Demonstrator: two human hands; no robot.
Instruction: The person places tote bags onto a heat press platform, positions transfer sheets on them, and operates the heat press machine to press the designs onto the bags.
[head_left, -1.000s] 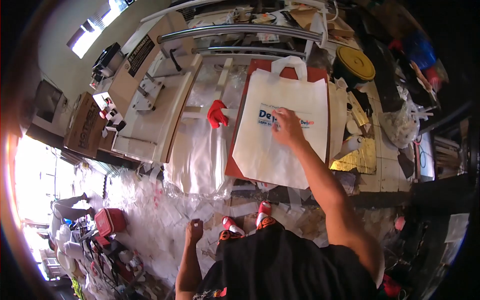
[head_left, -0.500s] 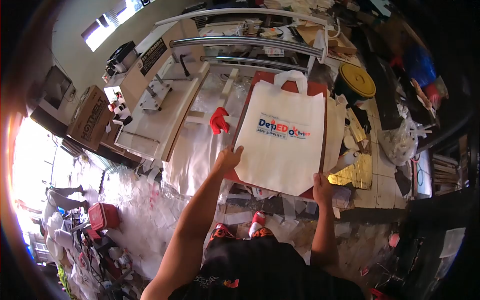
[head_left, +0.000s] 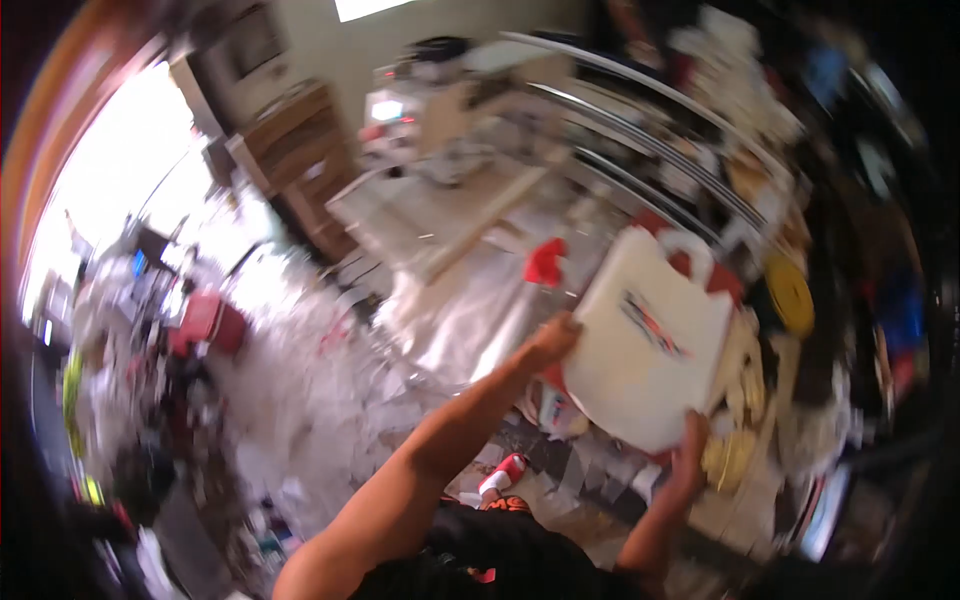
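Note:
A white tote bag [head_left: 640,350] with handles and a blurred blue, red and black print lies in front of me, tilted to the right in view. My left hand [head_left: 555,338] is closed on its left edge. At the lower right corner, my right hand [head_left: 690,450] is closed on the bag's edge, though motion blurs its fingers. Behind the handles and along the top right, part of a red board [head_left: 726,284] shows under the bag. A crumpled red cloth [head_left: 545,262] sits just beyond my left hand.
A press-like machine [head_left: 430,130] with a flat bed stands at the back left, beside metal rails [head_left: 650,135]. A bucket with a yellow lid [head_left: 790,295] is on the right. Clear plastic [head_left: 300,370] litters the floor around a red container [head_left: 212,322].
My view has swung left, so the bag and both hands appear farther right and rotated clockwise. Both hands stay at the bag, whose lower edge now looks more curved.

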